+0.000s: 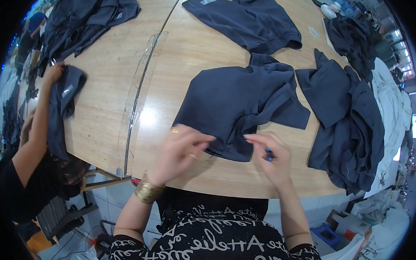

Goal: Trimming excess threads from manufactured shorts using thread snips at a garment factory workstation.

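Navy fabric, a dark garment (237, 108), lies spread on the wooden table (186, 52) just before the person. The left hand (179, 152) pinches its near hem with curled fingers; the right hand (272, 157) also grips that hem and holds a small blue tool. This looks like checking or trimming the hem; the next move calls for keeping the edge taut.

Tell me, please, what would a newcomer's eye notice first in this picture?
First, the two hands at the near edge of the wooden table: the left hand and the right hand pinch the hem of a dark navy garment spread flat in the middle. To the right lies a heap of similar dark clothes. At the far left, another person's hand holds one more dark garment.
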Tool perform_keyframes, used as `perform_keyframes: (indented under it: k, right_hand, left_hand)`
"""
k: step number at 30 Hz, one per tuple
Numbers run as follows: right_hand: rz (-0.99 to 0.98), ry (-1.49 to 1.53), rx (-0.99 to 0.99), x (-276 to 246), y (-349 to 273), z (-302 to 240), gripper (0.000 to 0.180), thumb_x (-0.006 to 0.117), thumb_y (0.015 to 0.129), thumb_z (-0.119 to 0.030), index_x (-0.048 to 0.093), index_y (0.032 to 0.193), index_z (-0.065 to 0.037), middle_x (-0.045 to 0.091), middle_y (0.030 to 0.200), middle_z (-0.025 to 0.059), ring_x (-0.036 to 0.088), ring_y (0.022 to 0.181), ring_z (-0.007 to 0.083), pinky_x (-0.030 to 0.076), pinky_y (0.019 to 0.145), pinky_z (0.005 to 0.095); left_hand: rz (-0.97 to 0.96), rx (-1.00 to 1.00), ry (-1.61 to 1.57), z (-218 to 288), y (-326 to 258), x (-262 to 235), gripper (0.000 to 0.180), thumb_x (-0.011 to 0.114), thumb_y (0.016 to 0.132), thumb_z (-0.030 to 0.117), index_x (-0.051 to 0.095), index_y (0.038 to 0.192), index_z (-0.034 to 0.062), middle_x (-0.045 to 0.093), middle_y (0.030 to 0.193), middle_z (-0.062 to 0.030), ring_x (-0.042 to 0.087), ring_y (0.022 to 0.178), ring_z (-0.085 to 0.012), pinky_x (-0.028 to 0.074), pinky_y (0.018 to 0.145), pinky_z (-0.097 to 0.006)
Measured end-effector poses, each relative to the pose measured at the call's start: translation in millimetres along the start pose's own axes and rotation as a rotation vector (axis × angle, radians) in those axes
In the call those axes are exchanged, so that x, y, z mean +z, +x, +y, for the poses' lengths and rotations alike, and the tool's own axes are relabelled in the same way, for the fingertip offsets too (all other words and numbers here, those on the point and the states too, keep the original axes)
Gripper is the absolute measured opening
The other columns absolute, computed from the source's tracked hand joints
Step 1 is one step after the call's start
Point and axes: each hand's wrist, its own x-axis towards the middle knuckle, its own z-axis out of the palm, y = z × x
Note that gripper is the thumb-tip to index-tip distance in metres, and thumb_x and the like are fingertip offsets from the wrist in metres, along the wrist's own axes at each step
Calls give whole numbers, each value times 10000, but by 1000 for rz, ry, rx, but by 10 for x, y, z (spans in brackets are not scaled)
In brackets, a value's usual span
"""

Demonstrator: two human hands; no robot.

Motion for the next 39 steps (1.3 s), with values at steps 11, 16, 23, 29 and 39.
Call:
perform_keyframes:
  k: [11, 16, 23, 29, 39]
  right_hand:
    - [118, -348, -3, 367, 273, 456, 421, 679, 712, -15, 589, 1118, -80, 634, 937, 95, 637, 771, 239, 504, 648, 321]
    - [154, -40, -23, 410, 196, 325, 404, 709, 695, 14, 595, 1071, -80, 609, 853, 84, 627, 732, 204, 491, 618, 295]
    - [82, -378, -55, 616, 55, 228, 340, 702, 665, 51, 600, 971, -55, 545, 825, 91, 589, 684, 190, 475, 567, 277]
    - [96, -290, -326, 472, 2, 60, 297, 686, 574, 71, 636, 843, -42, 557, 797, 82, 584, 628, 211, 461, 504, 298]
    - [163, -62, -98, 173, -53, -265, 348, 661, 634, 148, 649, 926, -41, 559, 828, 65, 582, 662, 125, 448, 521, 239]
  left_hand:
    - [21, -62, 253, -216, 191, 152, 607, 677, 765, 317, 467, 1307, 142, 396, 1382, -81, 334, 1301, -250, 131, 1079, -469]
    - [251, 13, -39, -132, 260, 257, 211, 636, 797, 72, 641, 1007, 64, 602, 959, -68, 540, 864, -198, 428, 771, -290]
    - [-95, -519, -620, -106, -7, 205, 219, 587, 888, 177, 617, 1020, 4, 634, 953, -91, 575, 693, -120, 446, 569, -251]
    - [-31, -802, -1310, -49, 53, 418, 308, 572, 912, 247, 584, 976, -54, 645, 875, -75, 604, 744, -102, 490, 695, -206]
    - [-35, -556, -1476, 324, 46, 370, 190, 554, 917, 133, 608, 964, -43, 642, 914, -51, 585, 862, -87, 480, 817, -243]
